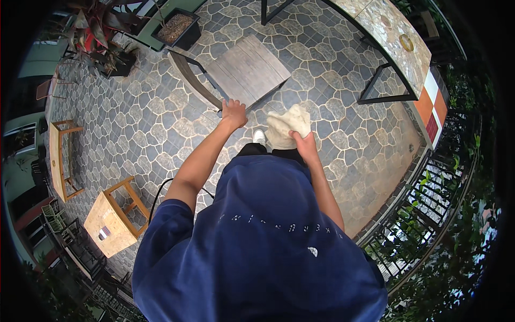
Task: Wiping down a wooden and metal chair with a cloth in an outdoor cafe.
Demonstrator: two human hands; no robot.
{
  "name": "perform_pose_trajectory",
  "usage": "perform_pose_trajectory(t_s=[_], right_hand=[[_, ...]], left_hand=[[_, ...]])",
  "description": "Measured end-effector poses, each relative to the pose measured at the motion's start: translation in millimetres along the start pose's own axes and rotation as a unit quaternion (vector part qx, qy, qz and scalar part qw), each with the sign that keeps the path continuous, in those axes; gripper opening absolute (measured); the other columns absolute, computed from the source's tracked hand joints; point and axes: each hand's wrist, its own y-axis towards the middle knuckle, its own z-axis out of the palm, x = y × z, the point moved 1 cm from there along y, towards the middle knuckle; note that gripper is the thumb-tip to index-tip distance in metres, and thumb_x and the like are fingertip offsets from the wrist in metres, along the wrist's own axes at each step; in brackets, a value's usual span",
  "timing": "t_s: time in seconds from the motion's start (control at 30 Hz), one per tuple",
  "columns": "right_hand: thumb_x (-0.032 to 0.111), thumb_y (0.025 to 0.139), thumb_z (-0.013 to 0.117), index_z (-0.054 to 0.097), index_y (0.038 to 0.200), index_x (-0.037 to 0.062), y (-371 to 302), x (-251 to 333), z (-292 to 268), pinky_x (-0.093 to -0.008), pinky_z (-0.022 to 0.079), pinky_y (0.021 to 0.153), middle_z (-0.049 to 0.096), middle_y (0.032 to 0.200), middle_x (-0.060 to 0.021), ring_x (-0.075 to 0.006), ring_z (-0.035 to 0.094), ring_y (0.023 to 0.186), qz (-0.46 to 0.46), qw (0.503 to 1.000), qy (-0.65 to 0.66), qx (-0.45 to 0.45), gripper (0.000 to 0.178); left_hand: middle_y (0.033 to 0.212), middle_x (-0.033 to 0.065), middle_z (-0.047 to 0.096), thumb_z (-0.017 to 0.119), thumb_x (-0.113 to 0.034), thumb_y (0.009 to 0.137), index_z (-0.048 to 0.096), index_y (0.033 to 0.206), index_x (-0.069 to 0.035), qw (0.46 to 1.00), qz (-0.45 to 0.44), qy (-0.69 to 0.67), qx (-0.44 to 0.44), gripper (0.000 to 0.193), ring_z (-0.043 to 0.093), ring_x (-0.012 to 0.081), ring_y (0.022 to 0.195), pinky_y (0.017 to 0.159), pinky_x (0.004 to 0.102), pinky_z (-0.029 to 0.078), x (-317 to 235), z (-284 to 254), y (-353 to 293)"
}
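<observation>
Stone paving [338,112]; brown-filled planter [189,41]; right hand [305,147] gripping cloth [288,122].

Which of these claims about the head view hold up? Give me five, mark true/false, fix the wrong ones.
1. The right hand holds a pale cloth. True.
2. The left hand is on the chair, by the near end of its backrest. True.
3. The cloth lies spread flat on the chair's seat. False: it hangs bunched from the right hand, off the seat.
4. A yellow ring-shaped object lies on the tabletop at the upper right. True.
5. The person's shirt is red. False: it is dark blue.
</observation>
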Motion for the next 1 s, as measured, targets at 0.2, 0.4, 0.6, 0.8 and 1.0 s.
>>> perform_pose_trajectory(t_s=[0.2, 0.4, 0.6, 0.8, 1.0], right_hand=[[0.008, 0.079, 0.058, 0.059, 0.107, -0.0023, 4, 1, -2, -0.0258, 0.042, 0.082, 0.063, 0.101, -0.0064, -0.0134, 0.056, 0.093, -0.007, 0.999, 0.033, -0.037, 0.03], [0.009, 0.078, 0.058, 0.06, 0.104, -0.0027, 16, -3, -11, -0.0268, 0.045, 0.078, 0.065, 0.095, -0.0073, -0.0141, 0.059, 0.088, 0.006, 0.993, 0.049, -0.105, 0.028], [0.01, 0.078, 0.058, 0.06, 0.105, -0.0028, 51, -21, -29, -0.0275, 0.045, 0.078, 0.065, 0.096, -0.0078, -0.0153, 0.06, 0.088, 0.062, 0.978, 0.106, -0.17, 0.03], [0.013, 0.077, 0.059, 0.058, 0.106, -0.0023, 94, -34, -46, -0.0281, 0.044, 0.079, 0.064, 0.097, -0.0084, -0.0158, 0.059, 0.089, 0.102, 0.964, 0.102, -0.222, 0.033], [0.013, 0.076, 0.058, 0.061, 0.103, -0.0022, 120, -40, -29, -0.0302, 0.046, 0.077, 0.065, 0.095, -0.011, -0.0182, 0.061, 0.087, 0.121, 0.959, 0.059, -0.25, 0.031]], left_hand=[[0.127, 0.0134, 0.049, 0.054, -0.027, 0.083, 0.051, 0.123, -0.006, 0.965, -0.095, 0.214, 0.121, 0.045, 0.042, 0.037, 0.118, 0.092, 0.0601, 0.031, 14, 33, 49], [0.129, 0.0173, 0.047, 0.047, -0.023, 0.087, 0.049, 0.123, -0.003, 0.932, -0.136, 0.31, 0.132, 0.041, 0.039, 0.0411, 0.123, 0.096, 0.0662, 0.022, 28, 66, 72], [0.124, 0.0189, 0.052, 0.051, -0.017, 0.083, 0.052, 0.119, -0.003, 0.946, -0.058, 0.228, 0.222, 0.039, 0.04, 0.0398, 0.122, 0.098, 0.0695, 0.013, 39, 59, 58], [0.117, 0.0104, 0.059, 0.053, -0.01, 0.083, 0.06, 0.111, -0.008, 0.952, -0.064, 0.187, 0.233, 0.029, 0.045, 0.0271, 0.121, 0.1, 0.0655, 0.015, 74, 10, 63], [0.105, 0.0124, 0.063, 0.06, 0.002, 0.069, 0.059, 0.107, -0.015, 0.947, -0.012, 0.182, 0.265, 0.042, 0.052, 0.0322, 0.112, 0.098, 0.0646, 0.023, 162, -58, 84]])
